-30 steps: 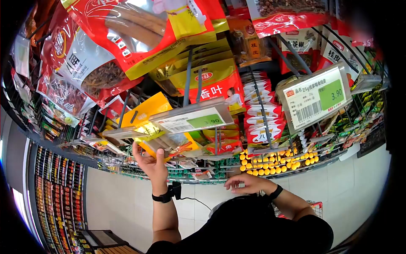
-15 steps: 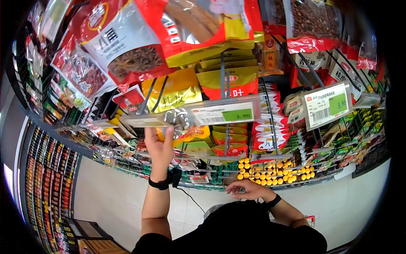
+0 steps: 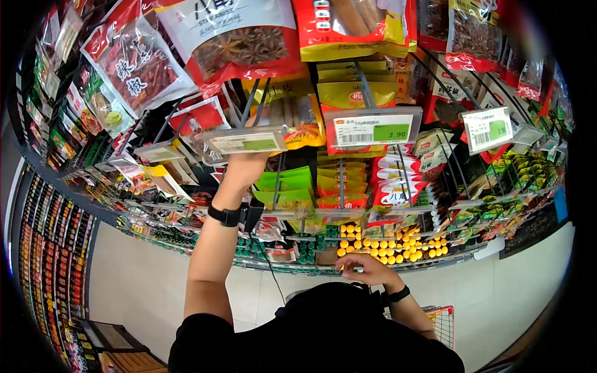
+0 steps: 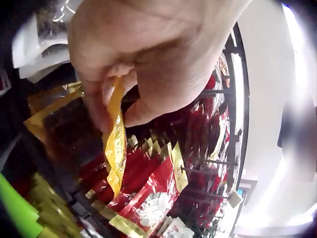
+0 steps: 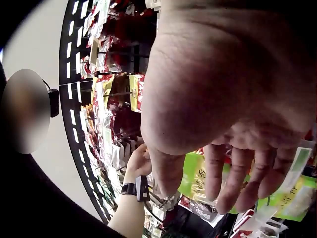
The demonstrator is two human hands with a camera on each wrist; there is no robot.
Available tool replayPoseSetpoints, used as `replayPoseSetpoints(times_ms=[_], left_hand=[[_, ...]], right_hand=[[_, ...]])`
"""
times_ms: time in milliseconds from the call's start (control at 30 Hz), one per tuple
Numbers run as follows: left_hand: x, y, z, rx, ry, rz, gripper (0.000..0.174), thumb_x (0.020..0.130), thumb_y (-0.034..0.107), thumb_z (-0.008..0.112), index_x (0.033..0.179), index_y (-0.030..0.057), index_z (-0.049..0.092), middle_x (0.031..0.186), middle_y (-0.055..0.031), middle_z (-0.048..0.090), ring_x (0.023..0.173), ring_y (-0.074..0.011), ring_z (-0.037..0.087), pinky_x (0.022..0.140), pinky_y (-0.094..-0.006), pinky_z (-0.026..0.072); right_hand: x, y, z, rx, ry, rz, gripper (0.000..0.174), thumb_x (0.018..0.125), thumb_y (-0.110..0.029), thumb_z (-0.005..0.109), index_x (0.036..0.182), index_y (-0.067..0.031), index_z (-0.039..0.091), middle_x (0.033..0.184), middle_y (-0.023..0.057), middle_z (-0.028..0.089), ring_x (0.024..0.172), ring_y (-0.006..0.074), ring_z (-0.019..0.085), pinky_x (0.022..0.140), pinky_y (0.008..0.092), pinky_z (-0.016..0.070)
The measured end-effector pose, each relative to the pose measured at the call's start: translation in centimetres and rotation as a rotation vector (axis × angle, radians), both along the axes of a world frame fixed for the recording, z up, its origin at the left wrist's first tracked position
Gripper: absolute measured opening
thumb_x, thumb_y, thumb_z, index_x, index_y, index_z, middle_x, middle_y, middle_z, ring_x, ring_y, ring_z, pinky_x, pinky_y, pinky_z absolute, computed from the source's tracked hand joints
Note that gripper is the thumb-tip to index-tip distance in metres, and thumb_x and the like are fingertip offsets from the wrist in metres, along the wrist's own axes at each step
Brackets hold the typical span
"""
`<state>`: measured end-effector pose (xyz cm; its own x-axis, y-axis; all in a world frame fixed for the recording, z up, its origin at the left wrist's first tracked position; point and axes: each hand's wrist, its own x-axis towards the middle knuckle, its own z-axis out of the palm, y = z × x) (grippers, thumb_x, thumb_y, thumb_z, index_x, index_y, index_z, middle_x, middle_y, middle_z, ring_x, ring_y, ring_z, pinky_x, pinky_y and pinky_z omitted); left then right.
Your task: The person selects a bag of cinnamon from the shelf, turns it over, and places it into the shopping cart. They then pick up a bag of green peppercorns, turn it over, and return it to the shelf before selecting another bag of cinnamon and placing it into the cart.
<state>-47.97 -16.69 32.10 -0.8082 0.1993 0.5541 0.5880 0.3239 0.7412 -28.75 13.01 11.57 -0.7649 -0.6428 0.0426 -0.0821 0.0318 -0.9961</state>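
Observation:
My left hand [image 3: 245, 169] reaches up behind a clear price-tag holder [image 3: 214, 147], which hides its fingers in the head view. In the left wrist view, thumb and fingers pinch the edge of a yellow spice packet [image 4: 115, 156]. From the head, this packet [image 3: 305, 121] shows sticks of bark through its window, among the hanging bags. My right hand [image 3: 368, 271] is held low before the body with relaxed, slightly bent fingers and nothing in them. Green packets [image 5: 192, 176] appear beyond its fingers in the right wrist view.
A large star anise bag [image 3: 242, 46] and a dried chili bag [image 3: 140, 68] hang above the left hand. Metal hooks and price tags [image 3: 373, 132] jut outward. Green packets [image 3: 286, 186] hang just below. A red-edged shopping basket [image 3: 443, 323] is at the right.
My left hand has gone up and farther in among the hooks, and the yellow packet sits higher. The view has shifted leftward along the shelf. The right hand stays much the same.

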Motion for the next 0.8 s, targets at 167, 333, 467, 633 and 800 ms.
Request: replayPoseSetpoints(times_ms=[167, 333, 467, 633, 800], left_hand=[[-1.1, 0.1, 1.0, -0.044, -0.151, -0.096, 0.056, 0.097, 0.009, 0.059, 0.15, 0.0041, 0.039, 0.131, -0.0096, 0.06, 0.115, -0.0166, 0.055, 0.101, -0.0319, 0.0429], [-4.0, -0.6, -0.2, -0.039, 0.005, -0.152, 0.055, 0.098, 0.011, 0.058, 0.149, 0.0, 0.039, 0.145, -0.0191, 0.051, 0.132, -0.0262, 0.05, 0.111, -0.0351, 0.0378], [-6.0, -0.7, -1.0, -0.051, 0.017, -0.185, 0.063, 0.096, 0.01, 0.059, 0.151, -0.003, 0.032, 0.148, -0.0255, 0.046, 0.138, -0.0307, 0.045, 0.112, -0.036, 0.037], [-3.8, -0.2, 2.1, -0.045, -0.08, -0.246, 0.069, 0.094, 0.003, 0.057, 0.153, -0.0084, 0.023, 0.125, -0.018, 0.063, 0.115, -0.0216, 0.058, 0.103, -0.0309, 0.0425], [-2.5, 0.0, 2.0, 0.065, -0.202, -0.286, 0.045, 0.096, 0.011, 0.058, 0.138, -0.0018, 0.049, 0.131, -0.0173, 0.06, 0.123, -0.0239, 0.053, 0.107, -0.0308, 0.0379]], right_hand=[[1.2, -2.1, 0.8, 0.015, -0.035, -0.042, 0.037, 0.094, -0.017, 0.07, 0.127, -0.0055, 0.06, 0.111, 0.0056, 0.068, 0.095, 0.0142, 0.061, 0.085, 0.0307, 0.0509], [3.1, -3.4, -0.7, 0.112, 0.078, -0.119, 0.039, 0.094, -0.02, 0.072, 0.128, -0.0066, 0.059, 0.11, 0.0049, 0.067, 0.091, 0.0148, 0.065, 0.081, 0.0321, 0.0535], [4.7, -5.1, 0.6, 0.149, -0.014, -0.127, 0.041, 0.093, -0.017, 0.073, 0.13, -0.0082, 0.058, 0.115, 0.0073, 0.067, 0.097, 0.0171, 0.065, 0.083, 0.0328, 0.0538], [6.5, -6.9, -0.3, 0.171, -0.055, -0.173, 0.045, 0.092, -0.016, 0.073, 0.134, -0.0092, 0.056, 0.118, 0.0089, 0.066, 0.099, 0.0188, 0.064, 0.086, 0.0336, 0.0537], [7.6, -9.3, -0.5, 0.177, -0.085, -0.212, 0.047, 0.094, -0.017, 0.072, 0.136, -0.0077, 0.054, 0.12, 0.0088, 0.066, 0.1, 0.0185, 0.065, 0.087, 0.034, 0.0537]])
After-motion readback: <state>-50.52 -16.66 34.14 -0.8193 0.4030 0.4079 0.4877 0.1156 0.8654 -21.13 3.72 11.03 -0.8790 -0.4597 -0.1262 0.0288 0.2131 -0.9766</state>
